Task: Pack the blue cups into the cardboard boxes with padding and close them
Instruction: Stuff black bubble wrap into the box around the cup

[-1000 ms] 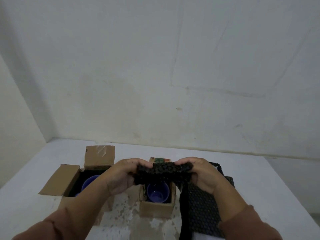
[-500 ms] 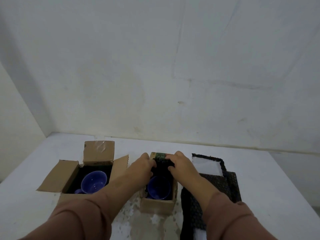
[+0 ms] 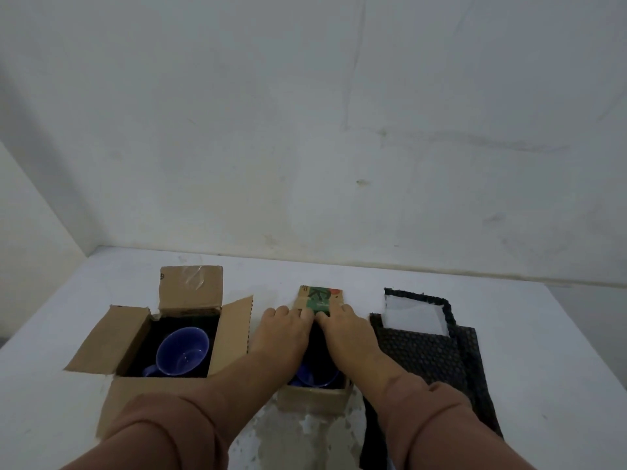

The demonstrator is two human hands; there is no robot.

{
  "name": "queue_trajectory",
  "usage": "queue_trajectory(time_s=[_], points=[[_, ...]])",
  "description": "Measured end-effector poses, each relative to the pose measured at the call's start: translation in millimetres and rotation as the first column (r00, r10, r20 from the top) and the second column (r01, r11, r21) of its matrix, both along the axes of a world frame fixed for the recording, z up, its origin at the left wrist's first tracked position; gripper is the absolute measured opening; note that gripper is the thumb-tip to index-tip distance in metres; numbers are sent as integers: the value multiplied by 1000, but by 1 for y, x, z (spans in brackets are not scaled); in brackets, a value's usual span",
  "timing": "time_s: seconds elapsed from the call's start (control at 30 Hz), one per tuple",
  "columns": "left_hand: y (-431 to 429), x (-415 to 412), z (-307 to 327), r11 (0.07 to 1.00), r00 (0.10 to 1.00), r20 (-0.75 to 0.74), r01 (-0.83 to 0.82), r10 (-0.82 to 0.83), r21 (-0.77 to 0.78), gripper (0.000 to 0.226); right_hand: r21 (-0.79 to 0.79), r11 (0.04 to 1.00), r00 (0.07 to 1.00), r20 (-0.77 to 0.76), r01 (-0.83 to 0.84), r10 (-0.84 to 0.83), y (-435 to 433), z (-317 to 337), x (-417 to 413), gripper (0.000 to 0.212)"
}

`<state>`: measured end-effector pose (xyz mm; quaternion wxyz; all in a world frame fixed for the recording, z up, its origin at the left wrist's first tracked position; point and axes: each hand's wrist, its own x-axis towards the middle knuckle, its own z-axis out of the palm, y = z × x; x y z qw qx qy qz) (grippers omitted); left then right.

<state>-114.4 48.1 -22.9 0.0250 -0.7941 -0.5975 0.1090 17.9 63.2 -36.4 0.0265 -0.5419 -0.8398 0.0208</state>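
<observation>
Two open cardboard boxes stand on the white table. The larger left box (image 3: pixel 129 337) holds a blue cup (image 3: pixel 183 351) on black padding, its flaps spread out. The small middle box (image 3: pixel 314 398) holds another blue cup (image 3: pixel 314 379), mostly hidden by my arms. My left hand (image 3: pixel 283 329) and my right hand (image 3: pixel 346 330) are both over this box, fingers pressed down on black padding (image 3: pixel 317 337) at its far end, just below the printed back flap (image 3: pixel 320 298).
A sheet of black bubble wrap (image 3: pixel 427 354) lies to the right of the small box, with a white sheet (image 3: pixel 414 317) on its far part. The wall runs close behind the table. A worn patch marks the table's front.
The hands held a folded piece of black padding above the small box; they have come down and pushed it into the far end of that box.
</observation>
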Motion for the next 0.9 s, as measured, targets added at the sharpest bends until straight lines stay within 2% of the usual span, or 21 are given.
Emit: queue_trajectory(time_s=[0.1, 0.27, 0.4, 0.63, 0.77, 0.83, 0.9], points=[[3, 1, 2, 1000, 1000, 4, -7, 7, 26, 47, 19, 999, 999, 4, -37, 37, 3, -1, 3, 30], [5, 2, -2, 1000, 1000, -26, -14, 15, 23, 41, 0, 997, 989, 125, -80, 79, 12, 6, 9, 29], [8, 7, -1, 1000, 998, -69, -6, 6, -1, 36, -3, 991, 980, 147, -136, 135, 8, -6, 5, 17], [7, -2, 3, 999, 993, -116, 31, -32, -10, 26, -59, 998, 991, 130, -36, 43, 12, -1, 9, 22], [4, 4, 3, 999, 994, -104, 32, -34, -19, 27, -48, 997, 984, 166, -52, 60, 4, -4, 3, 15], [3, 7, 4, 1000, 994, -110, 21, -22, -10, 22, -32, 999, 988, 147, -41, 45, 4, -6, 3, 32], [1, 8, 3, 1000, 992, -127, 24, -25, -11, 22, -38, 999, 985, 169, -33, 39, 2, -4, 5, 22]])
